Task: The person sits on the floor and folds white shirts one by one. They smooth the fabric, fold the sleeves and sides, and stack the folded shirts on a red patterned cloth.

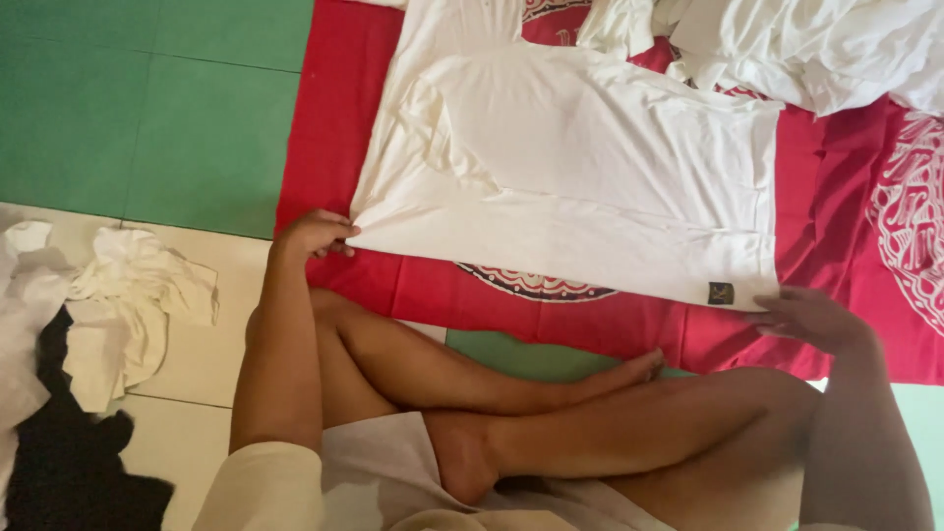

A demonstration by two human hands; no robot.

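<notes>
A person is sitting cross-legged on the floor, and both hands are reaching out to a white shirt (590, 167). The shirt is lying flat on a red cloth (334, 108) with a white pattern, up at about twelve o'clock from the person's legs.

The left hand (317, 234) is sitting at about ten o'clock. Its fingers are closing around the near left corner of the shirt, pinching the cloth so little folds are showing there.

The right hand (811, 320) is sitting at about two o'clock. It is lying mostly open and flat, with its fingertips touching the near right corner of the shirt, just beside a small dark label (721, 293). I cannot tell if it is really gripping the cloth.

A heap of more white clothes (816, 49) is lying at one o'clock, at the far end of the red cloth. Another small pile of white cloth (128, 305) is lying on the pale tiles at nine o'clock, with something black (69, 462) beside it at eight o'clock. The floor (147, 108) farther away at eleven o'clock is green.
</notes>
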